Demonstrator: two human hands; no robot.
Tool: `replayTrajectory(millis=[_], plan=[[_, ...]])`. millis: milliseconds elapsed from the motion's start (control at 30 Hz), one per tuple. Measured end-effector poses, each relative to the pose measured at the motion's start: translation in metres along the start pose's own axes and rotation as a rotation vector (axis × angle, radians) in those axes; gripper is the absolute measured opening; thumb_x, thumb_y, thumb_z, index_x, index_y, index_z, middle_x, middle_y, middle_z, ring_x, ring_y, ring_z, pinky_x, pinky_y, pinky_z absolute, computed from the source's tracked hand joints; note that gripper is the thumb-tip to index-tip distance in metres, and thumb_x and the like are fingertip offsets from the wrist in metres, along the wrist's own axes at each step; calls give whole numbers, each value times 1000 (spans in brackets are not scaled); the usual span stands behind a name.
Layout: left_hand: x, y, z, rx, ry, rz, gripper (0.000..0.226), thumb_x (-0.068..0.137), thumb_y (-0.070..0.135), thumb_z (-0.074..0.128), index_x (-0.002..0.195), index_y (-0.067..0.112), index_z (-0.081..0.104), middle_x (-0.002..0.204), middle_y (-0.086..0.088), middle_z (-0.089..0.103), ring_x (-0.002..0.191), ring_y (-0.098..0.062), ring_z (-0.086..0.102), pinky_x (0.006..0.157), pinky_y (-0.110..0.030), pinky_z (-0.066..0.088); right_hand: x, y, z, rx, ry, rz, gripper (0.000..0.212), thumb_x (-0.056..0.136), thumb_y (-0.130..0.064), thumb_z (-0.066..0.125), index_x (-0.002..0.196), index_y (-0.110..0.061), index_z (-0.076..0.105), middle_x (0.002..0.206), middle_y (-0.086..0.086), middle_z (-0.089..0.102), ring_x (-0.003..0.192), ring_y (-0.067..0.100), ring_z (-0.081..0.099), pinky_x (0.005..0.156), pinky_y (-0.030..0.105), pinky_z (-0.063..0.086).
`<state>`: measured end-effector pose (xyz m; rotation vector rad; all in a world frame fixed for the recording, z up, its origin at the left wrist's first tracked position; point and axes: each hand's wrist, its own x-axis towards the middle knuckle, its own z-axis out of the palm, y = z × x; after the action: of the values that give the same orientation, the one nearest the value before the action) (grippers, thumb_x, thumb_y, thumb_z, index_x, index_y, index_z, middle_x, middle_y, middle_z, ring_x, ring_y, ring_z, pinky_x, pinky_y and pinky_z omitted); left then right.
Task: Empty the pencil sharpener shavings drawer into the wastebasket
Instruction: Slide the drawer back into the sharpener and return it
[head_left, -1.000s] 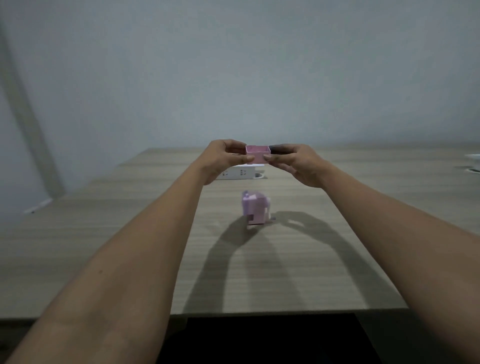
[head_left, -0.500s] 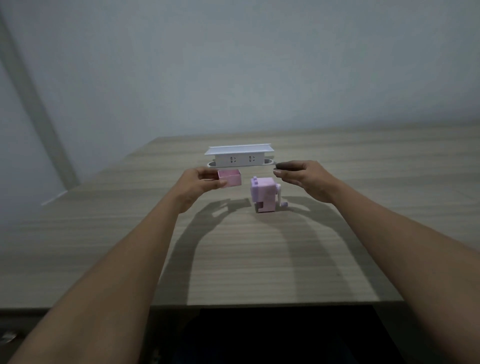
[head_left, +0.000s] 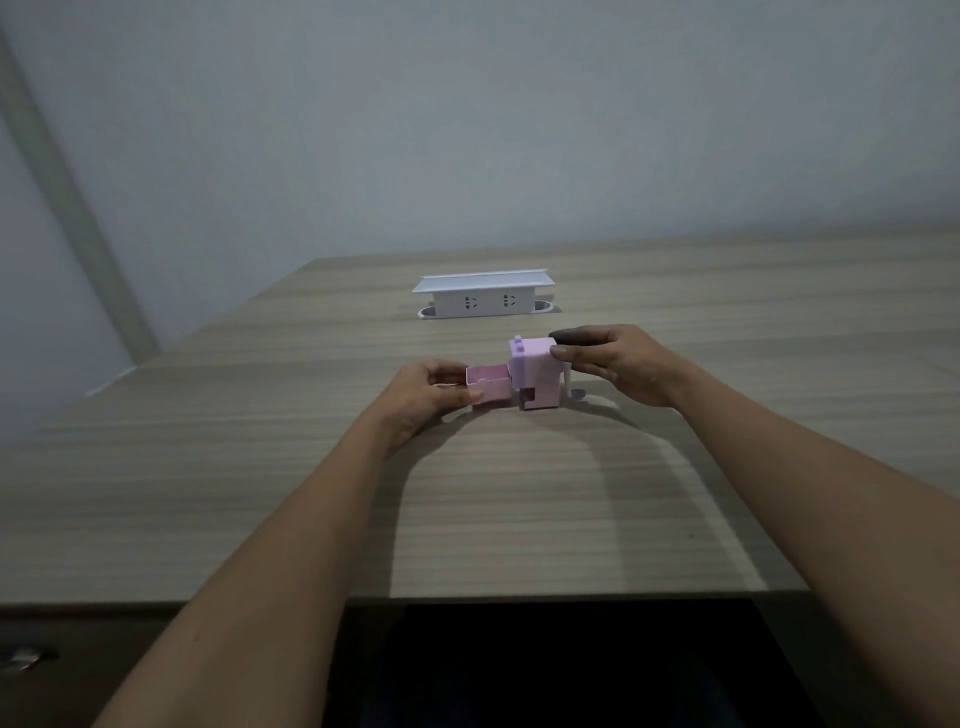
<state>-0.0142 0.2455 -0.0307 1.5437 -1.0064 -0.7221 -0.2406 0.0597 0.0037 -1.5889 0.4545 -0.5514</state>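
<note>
two hands work: your left hand (head_left: 423, 397) now pinches the small pink plastic drawer (head_left: 488, 383) against the lilac boxy sharpener (head_left: 537, 371); your right hand (head_left: 618, 364) newly grips it, so reinsertion looks underway.

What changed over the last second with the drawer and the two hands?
The left hand brought the pink drawer down from mid-air to the sharpener and holds it at its left side. The right hand let go of the drawer and took hold of the sharpener. The sharpener and the socket box stayed put on the table.
</note>
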Motion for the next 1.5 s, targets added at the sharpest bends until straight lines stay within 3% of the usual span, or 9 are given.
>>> replayTrajectory(millis=[267,400,567,800,1033,1267,1400,1500], plan=[[-2,-2,1,-18,-1,-3,56,71,7,87,123,3,67,113,-10,77,101,-19,74,84,-23,57,1,4,0,41,8,-1,49,86,-5,74,133,4,62,130,10,68,118,15,66,105,27,47],[-3,0,0,12,-9,-22,55,68,9,90,119,6,70,110,-9,78,103,-21,74,87,-28,58,1,6,-1,51,5,1,59,76,-15,81,130,2,65,129,10,71,119,16,67,111,34,44],[-5,4,9,18,-18,-14,51,70,4,88,118,5,70,108,-12,78,88,-12,75,73,-17,57,0,6,0,64,14,6,47,85,-8,76,130,1,65,125,7,72,110,9,70,110,31,45],[-6,5,17,49,1,19,49,74,10,86,120,5,70,111,-8,77,88,-7,74,72,-14,56,0,5,2,48,22,11,43,85,-8,76,127,-2,66,127,9,71,117,16,66,112,33,43],[-4,5,31,20,-9,24,54,76,9,85,127,3,66,120,-9,74,107,-19,73,79,-16,58,1,6,-1,42,19,5,44,85,-10,76,127,-2,66,129,10,70,122,18,64,113,35,43],[3,13,50,75,-72,38,51,80,6,80,128,5,64,119,-4,72,90,4,71,69,-7,53,2,10,0,50,25,-7,48,87,-10,75,133,1,62,128,9,69,114,12,66,102,25,50],[5,12,51,67,-73,46,55,78,8,82,130,4,63,123,-5,72,106,-11,71,86,-17,57,1,12,5,58,33,-24,47,89,-9,73,133,0,61,126,8,69,107,6,66,79,12,55],[8,13,49,57,-100,10,62,75,9,85,132,6,61,126,-5,70,113,-15,69,92,-22,57,1,14,3,38,41,-38,49,88,-11,75,134,1,61,128,9,68,111,11,66,84,15,55]])
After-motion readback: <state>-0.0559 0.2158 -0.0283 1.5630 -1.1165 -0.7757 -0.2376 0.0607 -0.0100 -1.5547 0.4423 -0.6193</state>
